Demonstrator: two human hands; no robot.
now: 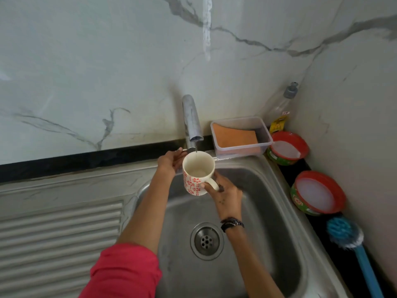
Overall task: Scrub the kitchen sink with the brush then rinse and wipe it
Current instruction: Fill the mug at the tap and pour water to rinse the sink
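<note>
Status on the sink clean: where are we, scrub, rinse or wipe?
Done: can't confirm scrubbing; the sink shows no foam.
In hand: the right hand holds the mug by its handle under a thin stream from the tap; the left hand is at the tap's base. Probably rinse water.
Left: the blue brush lies untouched on the right counter; the orange cloth sits in its box, so wiping hasn't started.

Dim, soft light; wide-angle edge distortion.
</note>
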